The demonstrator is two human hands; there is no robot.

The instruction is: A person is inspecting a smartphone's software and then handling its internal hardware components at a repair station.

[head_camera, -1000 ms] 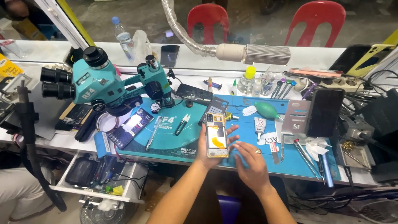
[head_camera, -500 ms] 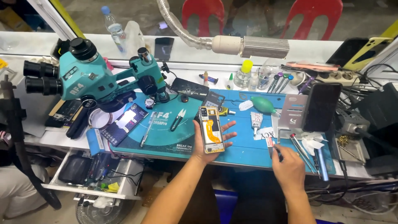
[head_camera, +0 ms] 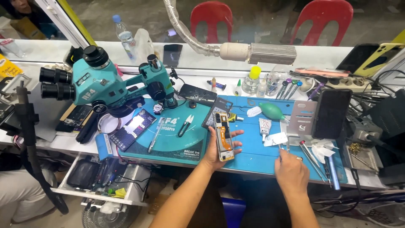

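Head view: opened phone [head_camera: 224,137] sits upright in left hand [head_camera: 218,147], long axis running away from the person, top end toward the microscope [head_camera: 103,84] side, back off w/ orange flex & boards facing up. It hovers just over the blue mat [head_camera: 253,147], near the front edge, center. Left hand palm up, fingers wrapped on both long edges, clamped on phone; forearm comes up from bottom center. Right hand [head_camera: 291,169] lies knuckles up at mat's right part, well apart from phone, fingertips pinched on a thin tool [head_camera: 281,147] by a white card [head_camera: 275,139]; what kind of tool, can't tell. Ring on one finger. Bench is white, crowded: tweezers [head_camera: 185,125], green blower [head_camera: 272,111], dark phone [head_camera: 332,114] propped up, open drawer [head_camera: 101,179] below left. Glass front behind; red chairs [head_camera: 211,14] beyond.
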